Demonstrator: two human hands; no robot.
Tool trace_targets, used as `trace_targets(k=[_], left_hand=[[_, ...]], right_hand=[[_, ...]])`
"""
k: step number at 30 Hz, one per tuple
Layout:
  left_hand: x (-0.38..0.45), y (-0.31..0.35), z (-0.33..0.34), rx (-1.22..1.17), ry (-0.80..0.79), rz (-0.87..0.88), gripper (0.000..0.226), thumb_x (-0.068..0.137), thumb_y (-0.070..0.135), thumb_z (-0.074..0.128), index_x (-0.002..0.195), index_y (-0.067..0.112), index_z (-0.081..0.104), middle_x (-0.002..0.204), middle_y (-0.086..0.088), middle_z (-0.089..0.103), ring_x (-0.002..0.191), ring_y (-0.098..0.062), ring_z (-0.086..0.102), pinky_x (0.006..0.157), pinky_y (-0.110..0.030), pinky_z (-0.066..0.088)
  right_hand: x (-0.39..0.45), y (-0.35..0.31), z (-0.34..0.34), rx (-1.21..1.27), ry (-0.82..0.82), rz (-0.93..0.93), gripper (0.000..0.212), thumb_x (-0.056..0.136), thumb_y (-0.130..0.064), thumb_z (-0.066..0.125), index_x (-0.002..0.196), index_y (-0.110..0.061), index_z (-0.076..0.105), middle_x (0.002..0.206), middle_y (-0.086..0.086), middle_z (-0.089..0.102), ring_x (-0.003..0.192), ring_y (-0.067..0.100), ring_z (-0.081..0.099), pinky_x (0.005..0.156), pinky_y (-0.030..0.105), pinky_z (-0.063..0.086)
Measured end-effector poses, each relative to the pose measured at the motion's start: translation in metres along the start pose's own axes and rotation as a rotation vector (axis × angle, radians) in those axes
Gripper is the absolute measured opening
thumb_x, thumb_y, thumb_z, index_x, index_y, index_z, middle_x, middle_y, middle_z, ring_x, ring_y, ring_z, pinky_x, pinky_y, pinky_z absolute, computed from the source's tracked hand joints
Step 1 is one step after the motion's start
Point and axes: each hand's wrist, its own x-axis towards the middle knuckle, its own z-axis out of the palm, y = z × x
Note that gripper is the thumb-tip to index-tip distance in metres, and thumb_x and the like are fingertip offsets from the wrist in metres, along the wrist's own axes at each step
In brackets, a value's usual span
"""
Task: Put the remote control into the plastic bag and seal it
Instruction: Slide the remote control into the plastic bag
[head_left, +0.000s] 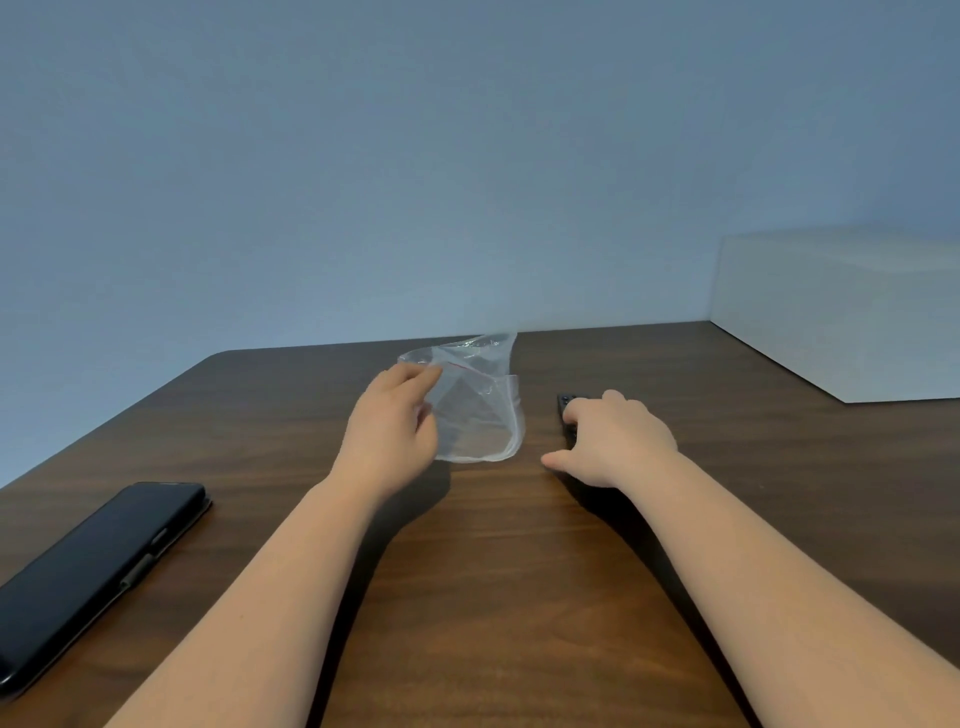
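- The left hand (397, 421) is curled against the near-left edge of the plastic bag (475, 402), fingers pinching the film near its mouth. The hold looks thin, on a single layer, so the bag could slide out or stay flattened shut when it is lifted.
- The right hand (615, 441) lies spread over the remote control (565, 410), thumb out to the side, fingers draped across the top. Whether it has actually closed on the remote I cannot tell, since the hand hides most of it. Only the far, buttoned end shows.
- The remote lies on the counter (493, 561) just right of the bag, apart from it. A loose top grip could let it slip and knock against the wood, or press buttons.
- The bag is crumpled and partly raised, its red seal line folded. If the mouth is not spread first, the remote's corner may catch the lip and push the bag away.
- A phone (98, 566) rests well to the left, and a white box (841, 312) at the far right. Both seem clear of the work, though a sweeping forearm could nudge the phone.
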Motion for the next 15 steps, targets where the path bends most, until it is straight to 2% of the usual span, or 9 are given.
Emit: trace_targets(k=[3, 7, 9, 12, 15], left_hand=[[-0.0031, 0.0029, 0.0048, -0.089, -0.154, 0.09, 0.048, 0.086, 0.005, 0.052, 0.132, 0.014, 0.047, 0.121, -0.001, 0.053, 0.076, -0.008, 0.049, 0.076, -0.022, 0.038], [-0.0046, 0.0056, 0.0055, -0.123, -0.249, 0.098, 0.059, 0.084, -0.001, 0.047, 0.138, 0.021, 0.038, 0.115, 0.009, 0.042, 0.077, -0.003, 0.05, 0.08, -0.017, 0.037], [-0.0043, 0.0051, 0.0056, -0.104, -0.204, 0.105, 0.055, 0.084, -0.002, 0.047, 0.134, 0.021, 0.044, 0.11, 0.006, 0.048, 0.073, -0.005, 0.05, 0.078, -0.019, 0.038], [-0.0025, 0.0043, 0.0056, -0.042, -0.096, 0.076, 0.04, 0.086, 0.003, 0.053, 0.123, 0.017, 0.056, 0.101, -0.003, 0.063, 0.071, -0.011, 0.047, 0.075, -0.027, 0.044], [-0.0005, 0.0037, 0.0041, -0.035, -0.021, -0.012, 0.034, 0.087, 0.009, 0.056, 0.12, 0.017, 0.058, 0.095, 0.0, 0.065, 0.075, -0.015, 0.05, 0.076, -0.027, 0.043]], right_hand=[[-0.0003, 0.0008, 0.0, -0.015, -0.013, -0.009, 0.056, 0.082, -0.053, 0.061, 0.13, -0.027, 0.046, 0.131, 0.01, 0.045, 0.118, 0.032, 0.046, 0.087, 0.04, 0.046], [-0.0007, -0.0029, 0.0023, 0.045, -0.026, -0.061, 0.047, 0.085, -0.03, 0.059, 0.13, -0.027, 0.044, 0.128, 0.01, 0.051, 0.113, 0.033, 0.051, 0.083, 0.039, 0.047], [-0.0022, -0.0057, 0.0035, 0.092, -0.021, -0.091, 0.046, 0.084, -0.018, 0.056, 0.128, -0.024, 0.045, 0.122, 0.007, 0.058, 0.107, 0.03, 0.056, 0.079, 0.037, 0.049], [-0.004, -0.0076, 0.0051, 0.143, 0.028, -0.099, 0.047, 0.082, -0.012, 0.054, 0.127, -0.022, 0.044, 0.117, 0.006, 0.062, 0.101, 0.03, 0.059, 0.077, 0.038, 0.052], [-0.0043, -0.0057, 0.002, 0.23, 0.196, -0.054, 0.044, 0.083, -0.012, 0.056, 0.125, -0.019, 0.046, 0.117, 0.01, 0.063, 0.104, 0.034, 0.058, 0.079, 0.042, 0.053]])
